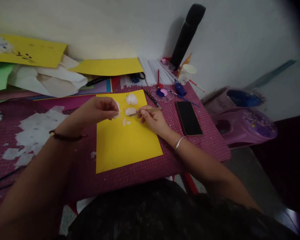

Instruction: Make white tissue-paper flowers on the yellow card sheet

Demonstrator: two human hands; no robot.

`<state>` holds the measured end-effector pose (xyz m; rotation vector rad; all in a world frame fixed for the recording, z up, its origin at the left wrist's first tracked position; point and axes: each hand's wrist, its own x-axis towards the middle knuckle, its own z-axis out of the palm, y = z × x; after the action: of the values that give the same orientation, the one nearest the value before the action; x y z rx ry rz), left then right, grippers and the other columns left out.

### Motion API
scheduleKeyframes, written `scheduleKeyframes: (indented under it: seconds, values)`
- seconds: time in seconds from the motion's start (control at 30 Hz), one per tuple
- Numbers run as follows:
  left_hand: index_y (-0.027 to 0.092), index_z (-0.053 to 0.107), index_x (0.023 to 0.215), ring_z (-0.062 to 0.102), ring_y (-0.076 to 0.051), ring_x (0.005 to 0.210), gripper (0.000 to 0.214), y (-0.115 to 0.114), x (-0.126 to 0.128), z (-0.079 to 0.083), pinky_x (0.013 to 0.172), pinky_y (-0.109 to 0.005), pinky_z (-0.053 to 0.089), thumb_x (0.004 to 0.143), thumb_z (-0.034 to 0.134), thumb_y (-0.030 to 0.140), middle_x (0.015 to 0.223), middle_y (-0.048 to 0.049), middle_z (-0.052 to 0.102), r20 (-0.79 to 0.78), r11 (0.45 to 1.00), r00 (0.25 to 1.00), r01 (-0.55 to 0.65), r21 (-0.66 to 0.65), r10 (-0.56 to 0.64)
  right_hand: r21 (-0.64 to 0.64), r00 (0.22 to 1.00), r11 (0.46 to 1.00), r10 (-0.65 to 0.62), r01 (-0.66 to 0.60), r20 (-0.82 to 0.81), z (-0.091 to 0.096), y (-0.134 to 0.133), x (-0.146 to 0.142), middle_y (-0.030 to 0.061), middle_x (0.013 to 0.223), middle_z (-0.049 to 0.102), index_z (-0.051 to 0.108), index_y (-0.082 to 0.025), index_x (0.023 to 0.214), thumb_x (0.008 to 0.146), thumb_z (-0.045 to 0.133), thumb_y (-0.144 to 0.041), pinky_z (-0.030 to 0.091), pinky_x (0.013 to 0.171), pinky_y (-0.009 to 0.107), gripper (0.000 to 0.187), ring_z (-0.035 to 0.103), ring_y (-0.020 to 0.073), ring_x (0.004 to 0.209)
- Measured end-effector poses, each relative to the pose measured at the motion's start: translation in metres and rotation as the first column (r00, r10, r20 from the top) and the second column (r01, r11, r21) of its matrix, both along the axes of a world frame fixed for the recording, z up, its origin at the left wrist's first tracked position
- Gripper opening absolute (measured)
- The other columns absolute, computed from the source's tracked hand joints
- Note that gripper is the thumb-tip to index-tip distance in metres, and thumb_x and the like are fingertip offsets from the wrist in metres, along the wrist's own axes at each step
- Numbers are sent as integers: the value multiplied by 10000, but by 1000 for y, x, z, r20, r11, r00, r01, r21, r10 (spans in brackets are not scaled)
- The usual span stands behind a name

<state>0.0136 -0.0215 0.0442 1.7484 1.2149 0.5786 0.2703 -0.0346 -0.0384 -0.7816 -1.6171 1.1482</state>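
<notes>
The left hand [97, 110] hovers over the upper left corner of a yellow sheet [125, 146], its fingers pinched on a small white scrap [117, 112] held just above the paper. The right hand [153, 120] rests on the sheet's right edge and grips a thin stick [146, 111] like a pen. The stick's tip points left and touches a white tuft [130, 111] lying on the sheet, just beside the scrap. A fluffier tuft [131, 99] sits near the sheet's top edge, and two small bits [126, 122] lie just below the stick's tip.

The sheet lies flat on a red checked cloth [145, 170]. A dark band [62, 136] circles the left wrist and a silver bangle [179, 142] the right. A black phone [188, 117] lies face up to the right of the sheet, apart from it. Behind it are a blue bottle [180, 88], a white cup [187, 71] and scissors [137, 77]. Torn white paper [37, 126] is spread over the cloth on the left. A black roll [187, 33] leans on the wall, and a purple stool [242, 125] stands beside the table on the right.
</notes>
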Motion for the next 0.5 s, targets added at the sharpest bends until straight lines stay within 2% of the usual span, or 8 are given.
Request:
scheduleKeyframes:
  seconds: [0.1,0.2,0.33,0.5]
  values:
    - [230,638,864,567,-127,597,284,5,-1,-20,613,-273,491,693,841,332,685,23,646,144,995,986,-78,-69,87,3,999,1000,-10,10,33,-4,1,-1,44,942,710,716,-201,1009,1016,571,-722,553,612,269,541,621,120,713]
    - [234,656,938,602,-140,634,340,6,-5,-33,641,-281,508,684,866,317,730,21,664,178,991,979,-84,-99,101,-3,999,999,-40,40,35,-6,3,-2,45,978,718,728,-205,1032,1000,565,-758,550,607,263,577,627,126,748]
    - [237,660,972,603,-133,644,341,8,-3,-40,640,-260,483,689,839,302,729,29,658,152,995,986,-48,-85,61,-22,997,997,-78,78,9,-4,3,-2,45,997,714,732,-221,1008,986,577,-774,538,582,240,575,630,130,784]
    - [209,653,803,570,-134,644,213,7,1,-38,609,-253,433,729,776,367,698,10,636,-2,999,999,-37,-34,37,-49,994,993,-112,112,5,0,1,-2,45,964,696,722,-232,949,974,578,-794,533,563,237,580,630,132,776]
